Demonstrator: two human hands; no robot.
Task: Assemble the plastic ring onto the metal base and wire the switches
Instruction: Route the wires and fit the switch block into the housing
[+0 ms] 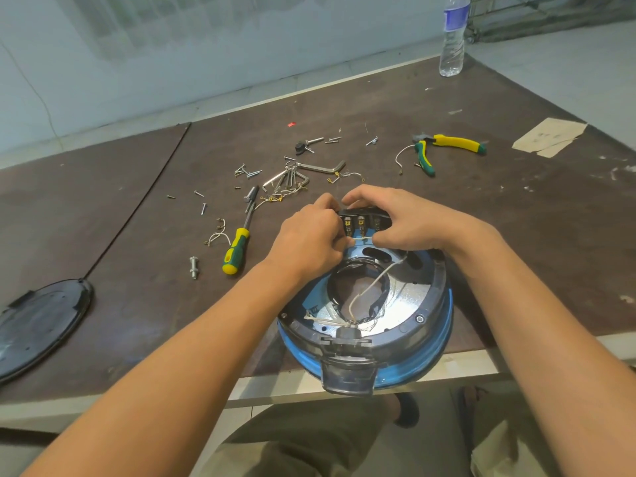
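While the metal base point(409, 297) rests on the counter point(378, 108), the left hand point(309, 237) and right hand point(407, 225) pinch 1 short wire point(363, 238) at the switches point(359, 222).

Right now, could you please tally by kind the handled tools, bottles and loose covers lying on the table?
Screwdriver: 1
Pliers: 1
Water bottle: 1
Black cover: 1
Total: 4

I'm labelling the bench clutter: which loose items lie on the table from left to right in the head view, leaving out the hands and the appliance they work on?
Black round plastic cover → silver bolt → green-and-yellow screwdriver → silver L-shaped hex key → green-and-yellow pliers → tan cardboard scrap.
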